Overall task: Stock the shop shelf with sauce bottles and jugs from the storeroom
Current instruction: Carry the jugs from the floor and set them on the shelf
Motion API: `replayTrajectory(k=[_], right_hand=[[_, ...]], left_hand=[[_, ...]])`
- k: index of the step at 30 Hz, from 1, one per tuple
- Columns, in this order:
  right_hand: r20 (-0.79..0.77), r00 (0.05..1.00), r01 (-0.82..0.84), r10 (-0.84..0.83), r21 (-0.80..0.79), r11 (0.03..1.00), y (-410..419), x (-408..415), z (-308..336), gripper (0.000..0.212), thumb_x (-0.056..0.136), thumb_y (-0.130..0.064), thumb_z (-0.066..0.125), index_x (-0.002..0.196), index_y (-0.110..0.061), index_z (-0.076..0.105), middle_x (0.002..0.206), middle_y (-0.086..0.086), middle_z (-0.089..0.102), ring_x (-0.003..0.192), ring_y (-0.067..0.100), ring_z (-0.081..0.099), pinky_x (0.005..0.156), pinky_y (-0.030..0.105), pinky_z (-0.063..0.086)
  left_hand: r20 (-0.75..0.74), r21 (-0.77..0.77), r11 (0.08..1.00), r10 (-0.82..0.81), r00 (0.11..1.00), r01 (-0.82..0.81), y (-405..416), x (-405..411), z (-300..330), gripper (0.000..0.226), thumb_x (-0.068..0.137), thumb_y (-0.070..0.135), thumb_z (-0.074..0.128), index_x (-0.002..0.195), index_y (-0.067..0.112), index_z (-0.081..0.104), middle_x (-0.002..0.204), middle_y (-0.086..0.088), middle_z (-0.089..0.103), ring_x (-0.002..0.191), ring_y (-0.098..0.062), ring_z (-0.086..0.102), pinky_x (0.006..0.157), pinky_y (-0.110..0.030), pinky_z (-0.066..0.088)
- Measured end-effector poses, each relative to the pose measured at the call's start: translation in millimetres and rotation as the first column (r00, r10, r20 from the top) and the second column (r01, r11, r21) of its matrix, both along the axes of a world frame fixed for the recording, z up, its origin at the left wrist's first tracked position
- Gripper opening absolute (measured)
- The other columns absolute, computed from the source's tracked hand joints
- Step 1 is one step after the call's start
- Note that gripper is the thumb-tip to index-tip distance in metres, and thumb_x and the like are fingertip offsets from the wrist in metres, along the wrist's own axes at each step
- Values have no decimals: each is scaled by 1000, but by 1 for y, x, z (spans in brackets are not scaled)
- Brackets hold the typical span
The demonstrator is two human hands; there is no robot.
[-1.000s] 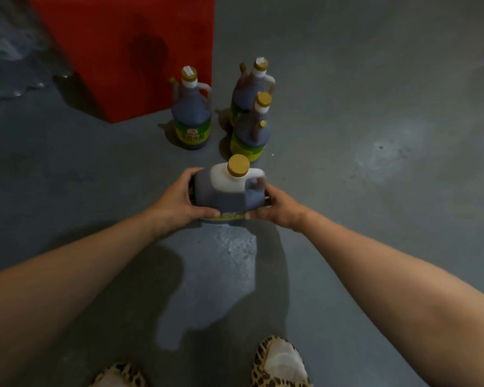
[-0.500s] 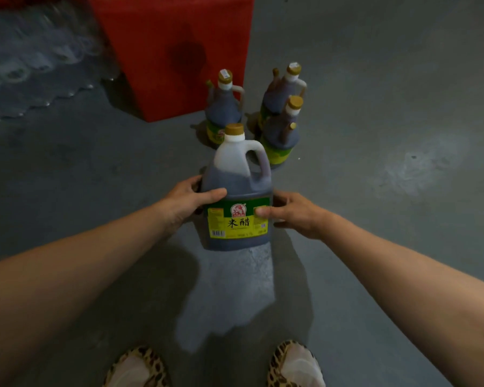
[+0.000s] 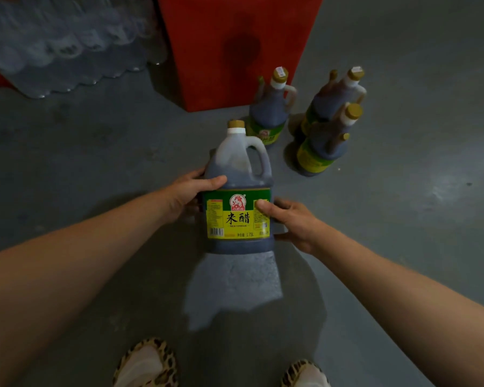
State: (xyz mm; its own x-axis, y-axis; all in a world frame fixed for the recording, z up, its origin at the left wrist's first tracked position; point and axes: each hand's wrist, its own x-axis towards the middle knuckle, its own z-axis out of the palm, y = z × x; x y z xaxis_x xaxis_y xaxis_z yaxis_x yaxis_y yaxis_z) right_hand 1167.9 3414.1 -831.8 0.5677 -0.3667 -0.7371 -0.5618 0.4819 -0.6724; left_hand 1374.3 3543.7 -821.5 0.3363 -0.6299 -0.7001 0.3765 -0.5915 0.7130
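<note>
a dark rice vinegar jug is held upright above the floor, clamped between the left hand and right hand, with three more jugs standing beyond it beside a red box.

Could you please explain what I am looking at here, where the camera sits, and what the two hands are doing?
There is no machine here: the camera is worn on a person's head and looks forward and down, so you see their own arms and shoes. The left hand and the right hand grip the sides of a jug of dark rice vinegar with a yellow and green label, lifted above the grey floor. Behind it, three similar jugs stand on the floor beside a red box. At the upper left lies a wrapped pack of clear bottles, though it is blurred.
</note>
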Motion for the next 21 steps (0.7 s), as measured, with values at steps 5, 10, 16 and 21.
replayTrajectory(k=[5, 10, 16, 21], right_hand=[[2, 1000, 2, -2, 38, 999, 8, 18, -9, 37, 89, -39, 72, 117, -16, 71, 99, -3, 78, 82, 3, 73, 60, 20, 56], [14, 1000, -13, 12, 49, 999, 6, 36, -19, 39, 90, -38, 71, 119, -12, 69, 97, -2, 78, 79, 4, 73, 59, 18, 55], [15, 999, 31, -32, 51, 998, 6, 52, -25, 58, 74, -46, 75, 117, -8, 69, 101, 5, 78, 86, 15, 74, 73, 29, 57], [-39, 998, 57, -53, 106, 993, 26, 48, 14, 38, 90, -37, 69, 118, -11, 69, 98, 0, 79, 82, 9, 74, 63, 21, 57]], left_hand=[[-20, 49, 998, 47, 999, -46, 10, 11, -6, 49, 76, 40, 77, 119, 21, 65, 104, -5, 74, 98, -25, 67, 79, -33, 51], [-14, 90, 990, 113, 993, -111, 15, 26, -16, 60, 62, 42, 85, 112, 15, 68, 106, -9, 75, 105, -30, 68, 97, -44, 50], [-21, 104, 972, 215, 976, -211, 15, 31, -19, 56, 59, 44, 84, 105, 16, 70, 101, -5, 77, 101, -26, 71, 92, -39, 54], [-64, 128, 952, 288, 955, -279, 21, 21, 20, 47, 59, 43, 79, 98, 18, 69, 86, 2, 77, 73, -11, 73, 62, -21, 52]])
